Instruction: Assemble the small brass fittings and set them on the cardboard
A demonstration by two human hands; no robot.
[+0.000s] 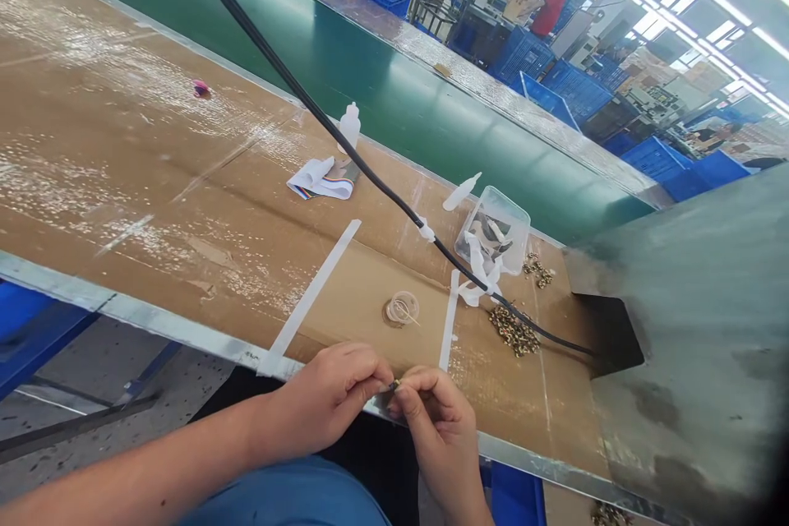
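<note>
Head view: your left hand (pixel 326 399) and right hand (pixel 440 440) are closed in a fingertip pinch on a small brass fitting (pixel 393 385), right over the table's (pixel 141 308) near edge, so a slip could drop it off the edge. A pile of brass fittings (pixel 514 331) and a black cable (pixel 370 181) lie ahead and to the right, with open cardboard to your left.

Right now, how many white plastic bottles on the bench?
2. One bottle stands behind the ribbon cable; the other bottle lies beside the clear box. More could be hidden inside the box, whose contents are hard to make out.
</note>
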